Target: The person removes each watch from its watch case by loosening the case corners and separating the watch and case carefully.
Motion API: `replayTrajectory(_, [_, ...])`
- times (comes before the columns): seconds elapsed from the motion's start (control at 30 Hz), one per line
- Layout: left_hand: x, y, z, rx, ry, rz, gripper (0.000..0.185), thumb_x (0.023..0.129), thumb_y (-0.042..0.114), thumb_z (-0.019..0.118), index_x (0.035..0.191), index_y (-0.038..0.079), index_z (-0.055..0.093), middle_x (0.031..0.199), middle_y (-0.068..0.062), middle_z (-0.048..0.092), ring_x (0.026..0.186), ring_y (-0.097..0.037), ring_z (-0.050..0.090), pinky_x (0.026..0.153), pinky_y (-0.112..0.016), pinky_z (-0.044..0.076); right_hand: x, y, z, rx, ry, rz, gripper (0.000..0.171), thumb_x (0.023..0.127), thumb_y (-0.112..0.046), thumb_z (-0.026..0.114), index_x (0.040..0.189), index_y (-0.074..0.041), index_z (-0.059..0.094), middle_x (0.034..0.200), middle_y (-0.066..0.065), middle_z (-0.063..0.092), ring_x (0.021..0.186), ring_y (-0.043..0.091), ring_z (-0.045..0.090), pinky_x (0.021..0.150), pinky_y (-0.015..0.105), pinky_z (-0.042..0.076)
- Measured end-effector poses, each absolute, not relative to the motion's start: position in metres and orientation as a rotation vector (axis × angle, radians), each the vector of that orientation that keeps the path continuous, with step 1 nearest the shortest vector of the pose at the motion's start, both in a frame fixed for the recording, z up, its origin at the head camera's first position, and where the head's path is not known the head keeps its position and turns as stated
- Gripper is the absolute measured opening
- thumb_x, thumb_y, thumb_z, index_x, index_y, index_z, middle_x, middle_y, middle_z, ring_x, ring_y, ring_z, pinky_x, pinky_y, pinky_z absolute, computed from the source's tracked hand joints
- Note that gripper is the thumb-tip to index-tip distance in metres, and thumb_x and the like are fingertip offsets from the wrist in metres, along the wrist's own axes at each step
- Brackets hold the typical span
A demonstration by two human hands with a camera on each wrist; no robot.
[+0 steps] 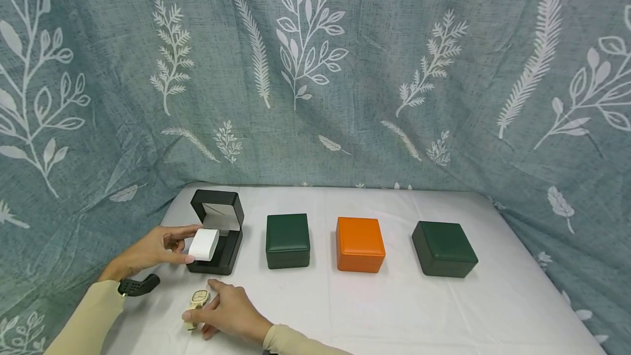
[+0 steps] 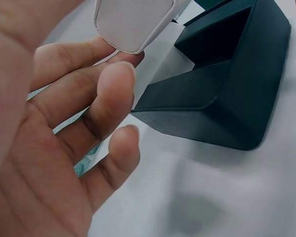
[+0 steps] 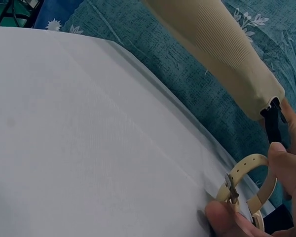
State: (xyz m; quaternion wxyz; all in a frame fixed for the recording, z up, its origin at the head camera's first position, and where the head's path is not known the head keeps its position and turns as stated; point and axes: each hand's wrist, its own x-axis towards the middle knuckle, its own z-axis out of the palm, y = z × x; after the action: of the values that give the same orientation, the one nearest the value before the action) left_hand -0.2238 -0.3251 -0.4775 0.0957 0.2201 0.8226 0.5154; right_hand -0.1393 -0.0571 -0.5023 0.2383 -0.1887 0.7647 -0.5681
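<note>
In the head view my left hand (image 1: 153,246) pinches a white watch cushion (image 1: 204,244) between thumb and fingers. The cushion is tilted over the front left of an open black watch box (image 1: 230,251), its lid raised at the back. The left wrist view shows the cushion (image 2: 133,24) at the fingertips, beside the dark box (image 2: 232,94). Nearer the front, my right hand (image 1: 233,309) holds a wristwatch (image 1: 199,297) with a cream strap and squarish face. Its buckled strap (image 3: 251,162) forms a loop between thumb and finger in the right wrist view.
A dark green box (image 1: 288,241), an orange box (image 1: 360,244) and another dark green box (image 1: 445,248) stand closed in a row to the right. All rest on a white-covered table (image 1: 394,316). A leaf-patterned teal cloth (image 1: 315,125) hangs behind.
</note>
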Motion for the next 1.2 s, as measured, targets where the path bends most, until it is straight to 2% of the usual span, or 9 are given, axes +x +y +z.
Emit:
replayTrajectory(0.23, [-0.223, -0.326, -0.477, 0.645, 2.430, 1.536, 0.068, 0.088, 0.004, 0.080, 0.149, -0.003, 0.051, 0.077, 0.002, 0.053, 0.070, -0.005, 0.050, 0.058, -0.028, 0.043, -0.147, -0.051, -0.504, -0.585, 2.094, -1.544, 0.074, 0.092, -0.041, 0.079, 0.148, -0.001, 0.052, 0.068, -0.006, 0.070, 0.049, 0.010, 0.067, 0.056, 0.023, 0.053])
replayTrajectory(0.47, [-0.221, -0.327, -0.476, 0.636, 2.421, 1.538, 0.069, 0.090, 0.005, 0.079, 0.150, -0.005, 0.048, 0.078, 0.002, 0.053, 0.069, -0.008, 0.050, 0.057, -0.030, 0.042, -0.166, -0.039, -0.503, -0.736, 2.168, -1.562, 0.056, 0.093, -0.032, 0.080, 0.141, -0.012, 0.059, 0.082, -0.013, 0.067, 0.056, 0.008, 0.068, 0.055, 0.022, 0.052])
replayTrajectory(0.63, [-0.221, -0.326, -0.476, 0.628, 2.423, 1.535, 0.070, 0.089, 0.006, 0.080, 0.150, -0.005, 0.047, 0.078, 0.001, 0.053, 0.069, -0.009, 0.049, 0.057, -0.030, 0.042, -0.180, -0.033, -0.501, -0.757, 2.252, -1.573, 0.056, 0.093, -0.032, 0.080, 0.142, -0.015, 0.058, 0.088, -0.013, 0.063, 0.058, 0.008, 0.068, 0.054, 0.022, 0.052])
replayTrajectory(1.0, [-0.221, -0.326, -0.475, 0.580, 2.430, 1.554, 0.071, 0.086, 0.006, 0.083, 0.149, -0.004, 0.050, 0.079, 0.000, 0.052, 0.070, -0.009, 0.049, 0.058, -0.028, 0.041, -0.200, -0.028, -0.504, -0.702, 2.366, -1.614, 0.062, 0.092, -0.027, 0.081, 0.146, -0.012, 0.054, 0.083, -0.004, 0.060, 0.052, 0.011, 0.063, 0.050, 0.024, 0.051])
replayTrajectory(1.2, [-0.221, -0.325, -0.476, 0.595, 2.413, 1.565, 0.071, 0.087, 0.005, 0.082, 0.149, -0.004, 0.050, 0.086, -0.012, 0.058, 0.071, -0.008, 0.050, 0.059, -0.027, 0.042, -0.204, -0.029, -0.508, -0.659, 2.398, -1.615, 0.064, 0.095, -0.027, 0.077, 0.150, -0.009, 0.049, 0.084, -0.002, 0.057, 0.051, 0.010, 0.062, 0.050, 0.023, 0.048])
